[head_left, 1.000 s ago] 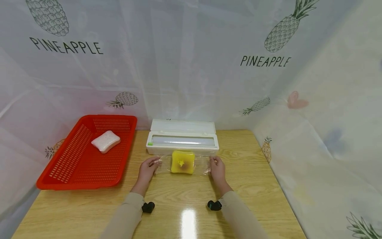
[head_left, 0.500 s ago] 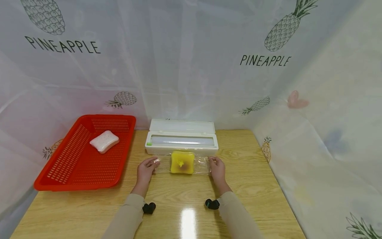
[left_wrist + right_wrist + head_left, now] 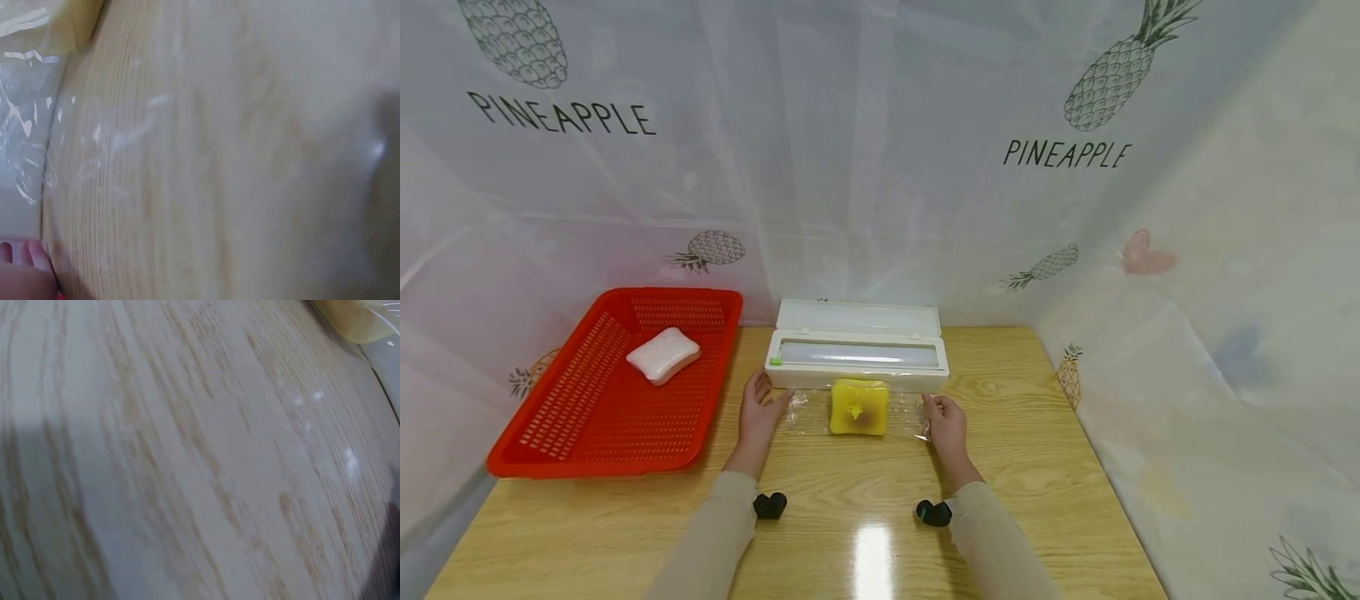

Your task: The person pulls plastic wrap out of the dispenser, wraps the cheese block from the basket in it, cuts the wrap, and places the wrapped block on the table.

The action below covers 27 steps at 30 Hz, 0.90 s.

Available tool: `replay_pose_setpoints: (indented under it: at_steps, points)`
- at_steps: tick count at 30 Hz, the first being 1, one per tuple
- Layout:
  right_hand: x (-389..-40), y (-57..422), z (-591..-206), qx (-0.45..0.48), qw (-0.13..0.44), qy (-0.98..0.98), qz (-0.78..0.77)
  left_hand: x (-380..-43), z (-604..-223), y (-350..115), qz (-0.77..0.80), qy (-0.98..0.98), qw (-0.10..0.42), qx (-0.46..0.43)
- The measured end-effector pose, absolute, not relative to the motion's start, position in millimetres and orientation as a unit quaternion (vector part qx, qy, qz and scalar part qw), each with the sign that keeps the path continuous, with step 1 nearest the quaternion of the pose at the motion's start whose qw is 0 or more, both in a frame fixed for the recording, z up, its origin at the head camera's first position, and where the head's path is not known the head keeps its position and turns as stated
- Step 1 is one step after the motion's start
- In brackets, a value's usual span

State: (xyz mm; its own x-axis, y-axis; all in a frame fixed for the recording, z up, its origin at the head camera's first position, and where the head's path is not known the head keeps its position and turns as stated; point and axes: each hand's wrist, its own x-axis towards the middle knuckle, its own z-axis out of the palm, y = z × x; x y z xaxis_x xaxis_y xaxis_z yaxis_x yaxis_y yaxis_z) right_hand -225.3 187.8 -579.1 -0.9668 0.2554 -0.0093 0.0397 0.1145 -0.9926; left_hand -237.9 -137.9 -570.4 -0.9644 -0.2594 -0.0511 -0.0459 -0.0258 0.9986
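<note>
A yellow, bread-slice-shaped block (image 3: pixel 859 407) with a brownish patch lies in front of the white cling film dispenser (image 3: pixel 857 380). Clear cling film (image 3: pixel 808 411) covers it and stretches out to both sides; its wrinkles catch the light in the left wrist view. My left hand (image 3: pixel 757 414) has its fingers spread apart at the dispenser's left end, the thumb by the film's left edge. Whether that thumb touches the film is hard to tell. My right hand (image 3: pixel 947 422) pinches the film's right edge between thumb and fingers.
The dispenser's lid (image 3: pixel 859 316) stands open at the back, showing a film roll (image 3: pixel 857 354) inside. On the left is a red basket (image 3: pixel 617 463) holding a white cushion-shaped block (image 3: pixel 664 356). A patterned curtain (image 3: pixel 880 167) hangs behind the wooden table (image 3: pixel 820 517).
My left hand has let go of the film's left edge, and its fingers have moved forward to the dispenser's left end. The right hand keeps its hold on the film.
</note>
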Motion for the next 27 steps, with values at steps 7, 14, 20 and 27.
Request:
replay_pose_setpoints:
  at_steps: [7, 14, 20, 27]
  points:
    - [-230.3, 187.0, -590.9, -0.110, 0.093, -0.742, 0.655, -265.8, -572.8, -145.9, -0.705, -0.700, 0.052, 0.103]
    - [-225.2, 185.5, -590.8, -0.112, 0.123, -0.717, 0.677, -271.6, -569.2, -148.3, -0.726, -0.680, -0.012, 0.098]
    - [-221.3, 187.9, -589.4, -0.121, 0.132, -0.733, 0.657, -273.7, -569.9, -146.7, -0.735, -0.672, -0.016, 0.090]
    - [-216.9, 184.1, -573.2, -0.134, 0.155, -0.764, 0.612, -273.7, -577.1, -153.0, -0.736, -0.672, -0.018, 0.081]
